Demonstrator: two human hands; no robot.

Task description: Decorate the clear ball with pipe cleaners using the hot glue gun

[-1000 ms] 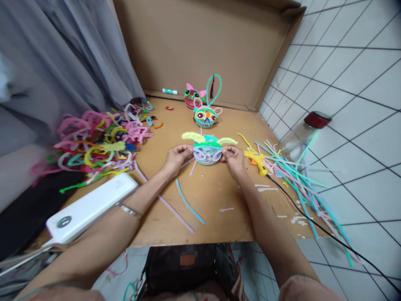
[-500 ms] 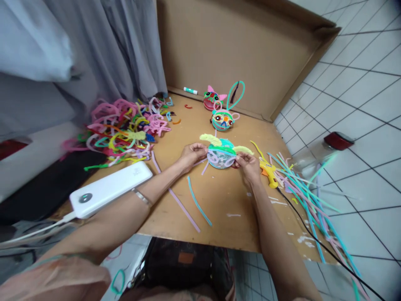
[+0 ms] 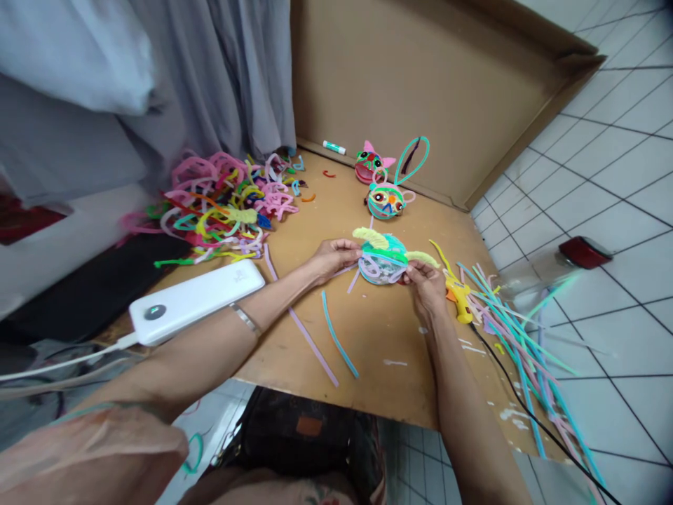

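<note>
Between my two hands is a round clear craft ball (image 3: 385, 261) trimmed with green, turquoise and lilac pipe cleaners, with pale yellow ear-like pieces at its top. My left hand (image 3: 336, 258) pinches its left edge. On the opposite edge, the fingers of my right hand (image 3: 427, 279) are closed near a lilac loop. Lilac strips stick out beside the ball at lower left. A blue pipe cleaner (image 3: 338, 334) and a long lilac pipe cleaner (image 3: 310, 340) lie nearer to me. To the right of my right hand rests a yellow glue gun (image 3: 461, 300).
Two decorated balls (image 3: 386, 201) stand at the back by a cardboard panel (image 3: 420, 91). A tangled pipe-cleaner heap (image 3: 226, 200) and white power bank (image 3: 197, 298) occupy the left. Straight pipe cleaners (image 3: 520, 337), a black cord and a red-lidded jar (image 3: 583, 252) are at right.
The whole view has shifted, so things appear slightly farther right. Both hands keep hold of the ball, which has tilted slightly, its right side lower.
</note>
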